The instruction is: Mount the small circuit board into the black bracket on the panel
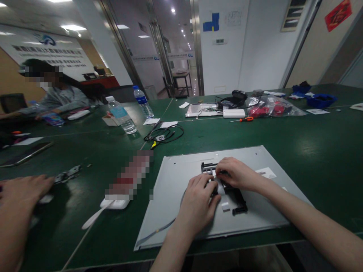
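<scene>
A flat silver-grey metal panel (249,223) lies on the table before me. Fixed or resting at its middle is a black plastic bracket (236,198), with a pale strip (221,188) across it. My left hand (198,198) is over the bracket's left side, fingers curled down onto it and thumb at the strip. From the right, my right hand (235,172) meets it with fingertips pinched at the bracket's upper part; whatever small part they hold is hidden. A thin grey cable (161,228) runs from under my left hand to the panel's lower left corner.
A phone with a white case end (116,204) lies left of the panel. Beyond are a coiled black cable (164,134), two water bottles (121,115), an orange screwdriver (242,119) and a plastic bag (272,107). Another person's hand (24,196) is at far left.
</scene>
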A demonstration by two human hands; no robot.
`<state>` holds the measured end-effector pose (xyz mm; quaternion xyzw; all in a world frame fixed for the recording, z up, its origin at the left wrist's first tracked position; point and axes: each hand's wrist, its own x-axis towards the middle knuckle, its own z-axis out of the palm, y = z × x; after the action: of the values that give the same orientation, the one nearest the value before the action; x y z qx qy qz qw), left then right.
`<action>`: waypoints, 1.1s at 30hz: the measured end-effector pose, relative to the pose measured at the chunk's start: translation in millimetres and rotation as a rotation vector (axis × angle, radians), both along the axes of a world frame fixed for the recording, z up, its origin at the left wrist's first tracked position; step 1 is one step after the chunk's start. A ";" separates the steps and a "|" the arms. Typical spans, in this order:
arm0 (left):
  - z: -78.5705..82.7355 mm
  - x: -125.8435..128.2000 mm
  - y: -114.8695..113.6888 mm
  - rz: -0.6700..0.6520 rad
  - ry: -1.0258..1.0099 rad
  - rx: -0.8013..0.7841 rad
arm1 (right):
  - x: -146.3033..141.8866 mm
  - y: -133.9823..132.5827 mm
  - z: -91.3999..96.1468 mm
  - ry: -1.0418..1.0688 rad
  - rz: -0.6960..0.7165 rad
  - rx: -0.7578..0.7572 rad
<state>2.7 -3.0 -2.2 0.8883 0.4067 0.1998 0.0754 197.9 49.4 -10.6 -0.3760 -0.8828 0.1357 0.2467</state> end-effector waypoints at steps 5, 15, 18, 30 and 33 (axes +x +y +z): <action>-0.6 -0.2 0.1 -0.004 0.001 0.009 | 0.3 -0.2 0.4 -0.013 -0.009 -0.021; 1.0 -0.7 0.1 -0.002 0.004 -0.005 | 1.1 -0.5 1.0 0.019 -0.038 -0.076; 0.1 -1.2 0.2 -0.008 0.004 -0.004 | 1.2 -0.5 1.3 0.021 -0.025 -0.080; -2.3 -0.3 0.3 -0.012 0.018 0.012 | 1.6 -2.8 3.9 0.007 -0.020 -0.079; -1.3 -0.2 -0.1 -0.008 0.017 0.013 | 2.1 -2.7 3.6 0.014 -0.016 -0.082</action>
<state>2.5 -3.1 -3.4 0.8920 0.4025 0.1945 0.0669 200.0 46.7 -7.0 -0.3917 -0.8718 0.1726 0.2384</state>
